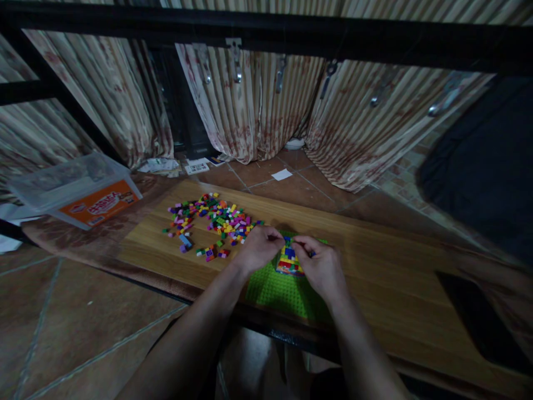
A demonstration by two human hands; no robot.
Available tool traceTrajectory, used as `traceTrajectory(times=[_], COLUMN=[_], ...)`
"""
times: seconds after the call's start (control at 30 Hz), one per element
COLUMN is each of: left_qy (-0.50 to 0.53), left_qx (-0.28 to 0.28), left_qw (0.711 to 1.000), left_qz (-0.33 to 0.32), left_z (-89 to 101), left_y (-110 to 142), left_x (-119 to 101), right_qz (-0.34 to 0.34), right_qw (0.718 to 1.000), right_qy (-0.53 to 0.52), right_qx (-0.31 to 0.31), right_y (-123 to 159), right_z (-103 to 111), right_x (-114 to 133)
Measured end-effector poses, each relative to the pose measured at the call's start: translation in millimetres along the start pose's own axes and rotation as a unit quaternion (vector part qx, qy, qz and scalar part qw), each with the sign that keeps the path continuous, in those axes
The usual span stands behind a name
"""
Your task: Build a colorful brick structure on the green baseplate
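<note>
A green studded baseplate (270,291) lies near the front edge of the wooden board. On it stands a small build of toy bricks (290,266), with red, yellow and blue rows showing between my hands. My left hand (261,245) is at the build's far left side, its thumb and fingers pinched together. My right hand (321,265) reaches over the build's right side, also in a pinch, and a bit of dark blue shows by its fingers. Whatever is between the fingertips of either hand is too small or hidden to name.
Loose coloured bricks (225,216) spread over the board (375,266) to the left. A clear plastic tub (75,189) with an orange label stands at far left. A dark flat object (478,316) lies at right. Striped curtains (258,111) hang behind a black bar (266,33).
</note>
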State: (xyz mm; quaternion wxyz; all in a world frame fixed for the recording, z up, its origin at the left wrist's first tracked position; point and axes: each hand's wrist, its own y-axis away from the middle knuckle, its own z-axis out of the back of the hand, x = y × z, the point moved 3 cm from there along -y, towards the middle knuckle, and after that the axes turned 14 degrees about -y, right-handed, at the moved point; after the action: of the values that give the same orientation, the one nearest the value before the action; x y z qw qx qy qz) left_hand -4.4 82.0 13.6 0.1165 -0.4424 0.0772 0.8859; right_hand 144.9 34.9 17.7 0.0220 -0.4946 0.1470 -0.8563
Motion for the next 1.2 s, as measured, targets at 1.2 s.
traceTrajectory(times=[1.2], left_qy=[-0.112], left_qx=[-0.022], left_qw=[0.993], left_qz=[-0.009], left_z=[2.6], left_y=[7], left_x=[-11], right_qz=[0.073], right_qw=[0.995], right_qy=[0.058], right_qx=[0.026], right_y=[4], right_z=[-7], right_x=[4])
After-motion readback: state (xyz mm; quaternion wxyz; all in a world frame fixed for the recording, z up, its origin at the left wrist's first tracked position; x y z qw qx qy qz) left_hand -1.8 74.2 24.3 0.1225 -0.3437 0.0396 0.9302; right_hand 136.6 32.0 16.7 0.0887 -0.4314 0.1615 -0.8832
